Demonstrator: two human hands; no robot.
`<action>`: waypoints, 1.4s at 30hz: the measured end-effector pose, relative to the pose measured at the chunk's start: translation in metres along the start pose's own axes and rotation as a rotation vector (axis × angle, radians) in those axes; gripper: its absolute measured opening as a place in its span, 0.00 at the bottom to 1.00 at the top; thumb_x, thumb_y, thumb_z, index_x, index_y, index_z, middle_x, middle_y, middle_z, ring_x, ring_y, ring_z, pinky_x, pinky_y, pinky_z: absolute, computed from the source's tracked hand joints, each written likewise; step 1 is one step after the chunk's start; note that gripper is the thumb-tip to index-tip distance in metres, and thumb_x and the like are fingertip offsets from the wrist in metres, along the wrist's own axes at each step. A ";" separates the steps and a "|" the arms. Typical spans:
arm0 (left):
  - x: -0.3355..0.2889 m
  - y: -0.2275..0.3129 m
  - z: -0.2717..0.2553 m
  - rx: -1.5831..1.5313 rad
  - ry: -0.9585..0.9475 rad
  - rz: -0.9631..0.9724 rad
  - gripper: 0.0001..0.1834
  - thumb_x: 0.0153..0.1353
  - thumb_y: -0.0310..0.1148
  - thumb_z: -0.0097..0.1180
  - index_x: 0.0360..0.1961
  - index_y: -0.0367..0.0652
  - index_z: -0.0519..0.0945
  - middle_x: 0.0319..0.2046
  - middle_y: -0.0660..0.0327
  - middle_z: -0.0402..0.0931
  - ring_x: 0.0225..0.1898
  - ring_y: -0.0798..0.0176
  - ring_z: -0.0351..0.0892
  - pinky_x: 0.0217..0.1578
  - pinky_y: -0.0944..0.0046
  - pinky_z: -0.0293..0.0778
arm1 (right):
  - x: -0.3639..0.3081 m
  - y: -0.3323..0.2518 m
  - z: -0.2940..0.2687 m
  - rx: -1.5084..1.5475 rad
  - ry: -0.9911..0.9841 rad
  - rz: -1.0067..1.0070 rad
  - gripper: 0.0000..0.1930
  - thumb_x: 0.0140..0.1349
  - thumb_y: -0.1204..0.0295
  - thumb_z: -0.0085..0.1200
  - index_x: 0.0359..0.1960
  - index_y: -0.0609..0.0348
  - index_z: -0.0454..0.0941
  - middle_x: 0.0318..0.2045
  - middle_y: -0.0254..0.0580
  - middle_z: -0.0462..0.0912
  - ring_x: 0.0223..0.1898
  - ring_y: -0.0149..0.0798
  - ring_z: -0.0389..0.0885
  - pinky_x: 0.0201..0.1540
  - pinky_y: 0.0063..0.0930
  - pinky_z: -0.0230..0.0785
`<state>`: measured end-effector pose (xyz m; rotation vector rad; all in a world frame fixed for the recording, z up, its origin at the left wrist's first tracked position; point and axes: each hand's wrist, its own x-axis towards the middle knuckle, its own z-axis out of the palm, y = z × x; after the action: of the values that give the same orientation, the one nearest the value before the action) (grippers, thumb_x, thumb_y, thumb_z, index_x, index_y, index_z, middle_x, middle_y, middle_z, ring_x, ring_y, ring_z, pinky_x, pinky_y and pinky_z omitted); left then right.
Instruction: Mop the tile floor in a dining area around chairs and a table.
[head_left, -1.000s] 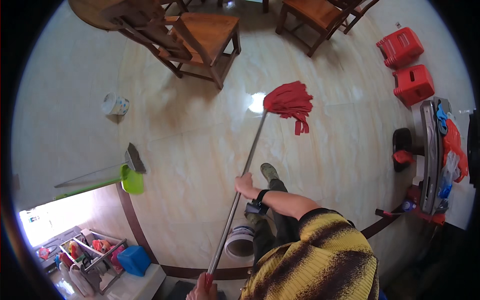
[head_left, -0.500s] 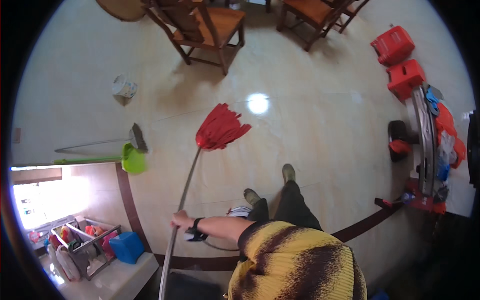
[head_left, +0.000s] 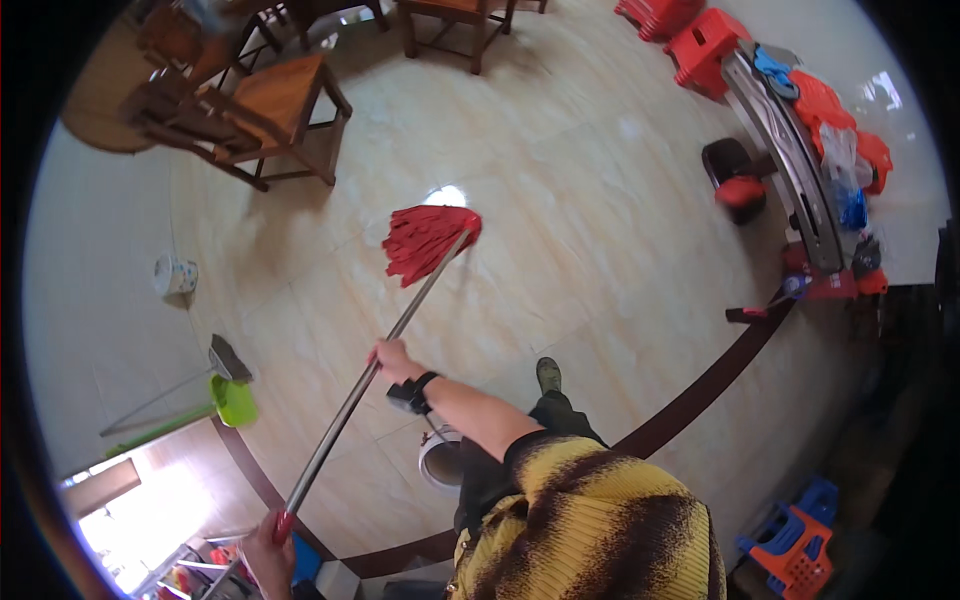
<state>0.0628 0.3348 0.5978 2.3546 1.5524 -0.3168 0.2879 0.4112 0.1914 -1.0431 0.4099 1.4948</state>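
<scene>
Gleaming metal pole (head_left: 342,420), shaggy red mop head (head_left: 425,241)

No words, labels, numbers or signs can be read in this view.

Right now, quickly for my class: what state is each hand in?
Left hand: closed around the mop's red grip.
Right hand: closed around the mop's handle, nearer the red mop head.
</scene>
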 end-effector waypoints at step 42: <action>-0.230 0.132 -0.028 0.469 -0.211 0.451 0.25 0.50 0.23 0.48 0.53 0.45 0.65 0.34 0.54 0.73 0.36 0.56 0.72 0.32 0.62 0.67 | -0.256 0.064 -0.210 -0.099 0.037 0.067 0.07 0.50 0.71 0.45 0.27 0.62 0.67 0.20 0.43 0.72 0.21 0.41 0.74 0.21 0.33 0.68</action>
<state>0.0947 0.1006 0.7201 2.8154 0.8827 -0.8592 0.2780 0.0816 0.2614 -1.1456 0.4035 1.5700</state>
